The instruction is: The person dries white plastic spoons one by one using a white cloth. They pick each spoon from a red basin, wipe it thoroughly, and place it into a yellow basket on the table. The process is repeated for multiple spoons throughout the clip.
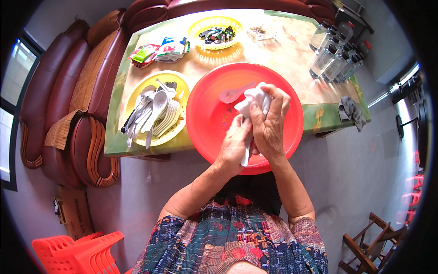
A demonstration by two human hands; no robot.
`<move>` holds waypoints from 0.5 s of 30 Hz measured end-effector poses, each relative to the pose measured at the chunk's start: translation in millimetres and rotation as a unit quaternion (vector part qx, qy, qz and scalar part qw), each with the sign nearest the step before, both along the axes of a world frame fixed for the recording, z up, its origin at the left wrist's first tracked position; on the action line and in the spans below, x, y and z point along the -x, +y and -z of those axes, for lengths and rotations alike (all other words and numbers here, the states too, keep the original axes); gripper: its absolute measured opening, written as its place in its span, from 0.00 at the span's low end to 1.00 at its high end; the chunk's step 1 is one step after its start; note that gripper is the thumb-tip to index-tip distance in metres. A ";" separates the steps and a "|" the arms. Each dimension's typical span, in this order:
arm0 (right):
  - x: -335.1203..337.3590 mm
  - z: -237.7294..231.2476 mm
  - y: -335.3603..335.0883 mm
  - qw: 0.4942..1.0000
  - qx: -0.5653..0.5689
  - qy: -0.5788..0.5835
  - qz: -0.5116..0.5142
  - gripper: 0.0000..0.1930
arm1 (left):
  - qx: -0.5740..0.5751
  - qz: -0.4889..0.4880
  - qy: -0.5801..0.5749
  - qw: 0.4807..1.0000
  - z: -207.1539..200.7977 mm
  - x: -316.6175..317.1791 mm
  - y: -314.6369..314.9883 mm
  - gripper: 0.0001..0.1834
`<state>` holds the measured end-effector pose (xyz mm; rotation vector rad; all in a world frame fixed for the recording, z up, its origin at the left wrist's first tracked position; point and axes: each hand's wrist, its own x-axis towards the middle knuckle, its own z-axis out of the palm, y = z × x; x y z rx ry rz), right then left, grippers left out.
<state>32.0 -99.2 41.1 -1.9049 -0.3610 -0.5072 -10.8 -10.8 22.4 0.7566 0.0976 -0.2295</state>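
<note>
Over a large red basin (205,109) both of my hands are closed and close together. My left hand (235,142) grips a white spoon, whose handle (247,153) pokes out below the fingers; its bowl is hidden. In my right hand (270,121) is a crumpled white cloth (253,98), wrapped about the spoon's upper part as far as I can see. Another white spoon (233,94) lies inside the basin. To the left, a yellow plastic basket (181,128) holds a heap of white and metal spoons (157,107).
Snack packets (171,48) and a yellow basket (194,29) of small wrapped items stand at the back, beside a clear box (261,33). Several clear bottles (323,61) crowd the right. A grey rag (350,114) hangs over the table edge. Red chairs (77,251) stand lower left.
</note>
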 end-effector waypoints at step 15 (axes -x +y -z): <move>15.5 10.0 -15.3 0.975 0.198 -0.043 -0.092 0.15 | -0.144 -0.094 -0.061 0.983 15.9 -5.3 2.6 0.22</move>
